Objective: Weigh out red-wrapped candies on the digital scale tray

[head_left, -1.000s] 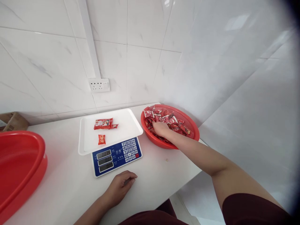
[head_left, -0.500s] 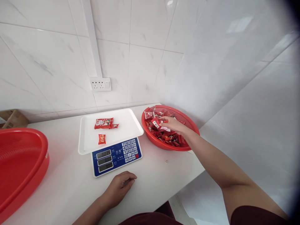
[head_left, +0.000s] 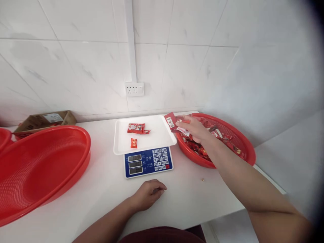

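Note:
My right hand (head_left: pixel 193 128) is closed on a red snack packet (head_left: pixel 170 122) with a white label, held above the gap between the scale's white tray (head_left: pixel 154 139) and a red basket (head_left: pixel 215 165). A pinkish-white wrapper piece also shows under its fingers. Many red wrapped snacks (head_left: pixel 229 140) fill this basket. On the tray lie a larger red packet (head_left: pixel 135 128), a small red packet (head_left: pixel 146 132) touching it and another small one (head_left: pixel 134 143) in front. My left hand (head_left: pixel 149 194) rests on the table before the scale, fingers curled and nothing visible in them.
The blue keypad and display panel of the scale (head_left: pixel 148 162) faces me. At left stands a large red basket (head_left: pixel 50 162), with a cardboard box (head_left: pixel 63 118) behind it. A tiny gold-coloured bit (head_left: pixel 203 180) lies on the table (head_left: pixel 177 202). A socket (head_left: pixel 134 89) is on the tiled wall.
My right hand has lifted the red packet out of the basket and carried it left toward the tray. The view has turned left. My left hand stays on the table.

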The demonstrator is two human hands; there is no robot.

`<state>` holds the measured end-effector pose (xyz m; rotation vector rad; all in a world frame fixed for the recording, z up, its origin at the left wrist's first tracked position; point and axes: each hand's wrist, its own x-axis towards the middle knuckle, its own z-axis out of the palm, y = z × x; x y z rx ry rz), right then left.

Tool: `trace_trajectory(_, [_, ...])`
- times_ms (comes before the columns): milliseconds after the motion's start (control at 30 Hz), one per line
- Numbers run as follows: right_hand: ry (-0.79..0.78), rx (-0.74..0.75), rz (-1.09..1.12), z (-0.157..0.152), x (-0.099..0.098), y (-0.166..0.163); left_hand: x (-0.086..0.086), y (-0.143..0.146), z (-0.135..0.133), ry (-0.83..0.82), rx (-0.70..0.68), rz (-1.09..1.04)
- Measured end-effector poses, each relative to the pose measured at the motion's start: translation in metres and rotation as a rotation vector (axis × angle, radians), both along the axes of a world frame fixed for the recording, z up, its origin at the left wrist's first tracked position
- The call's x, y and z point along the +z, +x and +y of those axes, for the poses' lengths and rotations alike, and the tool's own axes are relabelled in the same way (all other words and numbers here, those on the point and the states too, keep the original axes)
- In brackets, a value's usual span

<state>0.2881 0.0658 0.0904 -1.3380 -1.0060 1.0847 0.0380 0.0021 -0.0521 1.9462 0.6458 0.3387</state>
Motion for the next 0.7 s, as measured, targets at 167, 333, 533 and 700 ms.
trace_trajectory(167, [-0.040,0.006,-0.024,0.026,-0.019,-0.041,0.000,-0.001,-0.002,0.021,-0.003,0.012])
trace_trajectory(333, [-0.052,-0.021,0.000,0.020,-0.027,-0.037,0.000,-0.002,-0.002,0.022,-0.006,-0.013])
trace_trajectory(533, [-0.090,0.013,0.127,-0.038,-0.030,-0.029,0.002,-0.003,-0.002,-0.023,0.005,-0.026])
trace_trajectory(700, [-0.219,0.265,0.077,-0.093,-0.071,-0.045,0.003,-0.001,-0.004,-0.263,0.043,-0.196])
